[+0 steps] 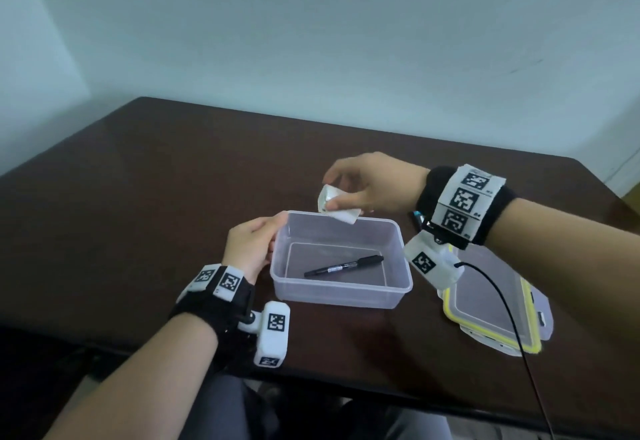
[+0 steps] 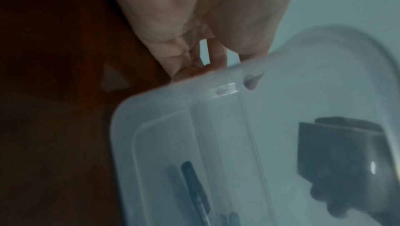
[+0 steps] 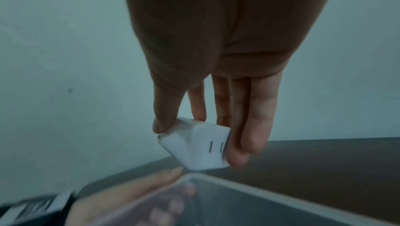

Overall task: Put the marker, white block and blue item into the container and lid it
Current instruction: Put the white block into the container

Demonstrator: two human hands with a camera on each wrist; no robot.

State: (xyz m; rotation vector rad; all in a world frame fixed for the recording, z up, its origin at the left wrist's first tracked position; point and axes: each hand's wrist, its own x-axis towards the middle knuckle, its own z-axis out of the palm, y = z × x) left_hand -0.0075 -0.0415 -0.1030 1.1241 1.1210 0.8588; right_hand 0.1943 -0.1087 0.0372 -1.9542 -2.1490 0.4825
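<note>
A clear plastic container (image 1: 336, 295) stands open on the dark table. The black marker (image 1: 344, 266) lies on its floor and shows through the wall in the left wrist view (image 2: 194, 187). My left hand (image 1: 277, 231) grips the container's far left corner (image 2: 194, 127), thumb over the rim. My right hand (image 1: 332, 193) pinches the white block (image 1: 341, 212) just above the far rim; in the right wrist view the block (image 3: 194, 147) hangs over the container's corner (image 3: 238, 204). A bit of the blue item (image 1: 418, 215) peeks out behind my right wrist.
The clear lid with a yellow seal (image 1: 491, 308) lies flat on the table to the right of the container, partly under my right wrist camera and its black cable (image 1: 505, 304). The table's near edge runs just below my forearms.
</note>
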